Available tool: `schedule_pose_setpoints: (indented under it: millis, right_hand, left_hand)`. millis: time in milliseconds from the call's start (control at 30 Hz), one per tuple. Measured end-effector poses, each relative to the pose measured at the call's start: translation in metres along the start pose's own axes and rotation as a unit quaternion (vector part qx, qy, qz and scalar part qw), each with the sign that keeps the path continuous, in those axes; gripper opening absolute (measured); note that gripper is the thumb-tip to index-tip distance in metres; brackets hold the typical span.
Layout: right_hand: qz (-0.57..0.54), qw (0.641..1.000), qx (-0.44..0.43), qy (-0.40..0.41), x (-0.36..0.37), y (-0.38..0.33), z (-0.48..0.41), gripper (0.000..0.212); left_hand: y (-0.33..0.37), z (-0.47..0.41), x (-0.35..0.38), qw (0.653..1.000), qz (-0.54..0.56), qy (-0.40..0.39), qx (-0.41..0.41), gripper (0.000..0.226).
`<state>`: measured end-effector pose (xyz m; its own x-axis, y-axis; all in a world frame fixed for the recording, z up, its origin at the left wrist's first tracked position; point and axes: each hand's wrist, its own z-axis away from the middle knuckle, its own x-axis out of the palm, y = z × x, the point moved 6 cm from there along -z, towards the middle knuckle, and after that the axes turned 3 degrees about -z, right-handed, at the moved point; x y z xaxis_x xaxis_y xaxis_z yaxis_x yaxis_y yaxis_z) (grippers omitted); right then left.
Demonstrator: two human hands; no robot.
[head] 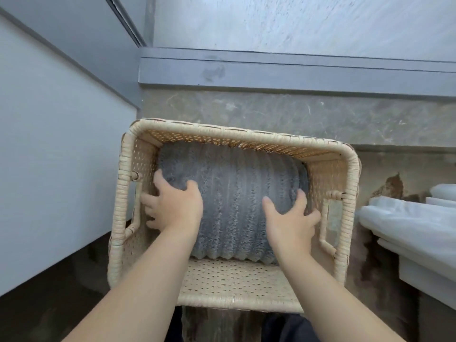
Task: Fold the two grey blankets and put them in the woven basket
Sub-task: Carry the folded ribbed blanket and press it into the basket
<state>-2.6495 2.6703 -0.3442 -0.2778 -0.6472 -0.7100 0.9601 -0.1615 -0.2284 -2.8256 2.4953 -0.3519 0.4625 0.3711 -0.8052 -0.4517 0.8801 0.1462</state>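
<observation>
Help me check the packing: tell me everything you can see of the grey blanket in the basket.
The grey blanket is plush, ribbed fabric folded into a thick rounded bundle, ribs running near to far. It lies inside the woven basket, nearly spanning it side to side against the far wall, with bare weave showing at the near end. The left hand and right hand press on its two ends, fingers spread.
</observation>
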Motion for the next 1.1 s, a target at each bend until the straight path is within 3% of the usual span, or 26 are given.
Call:
schedule_pose_setpoints:
  millis: [67, 133, 200, 300, 500, 1100]
  right_hand:
    - [0.104, 0.986, -0.133, 0.012, 0.011, -0.02, 0.001, 0.085]
    - [0.179, 0.952, -0.247, 0.015, 0.025, -0.031, -0.009, 0.082]
    - [0.235, 0.92, -0.315, 0.005, 0.041, -0.031, -0.025, 0.08]
    - [0.248, 0.901, -0.355, 0.016, 0.061, -0.022, -0.052, 0.079]
    - [0.213, 0.902, -0.373, 0.043, 0.101, 0.003, -0.084, 0.076]
    - [0.134, 0.888, -0.436, 0.057, 0.155, 0.01, -0.15, 0.068]
  left_hand:
    - [0.027, 0.015, 0.011, 0.98, -0.124, 0.026, 0.152, 0.065]
    - [0.045, 0.017, 0.027, 0.934, -0.2, 0.043, 0.294, 0.062]
    - [0.041, 0.0, 0.044, 0.904, -0.242, 0.031, 0.35, 0.061]
    - [0.019, -0.033, 0.065, 0.895, -0.235, 0.023, 0.379, 0.064]
    - [-0.009, -0.062, 0.106, 0.899, -0.181, 0.033, 0.396, 0.066]
    - [-0.008, -0.111, 0.169, 0.89, -0.086, 0.085, 0.439, 0.062]
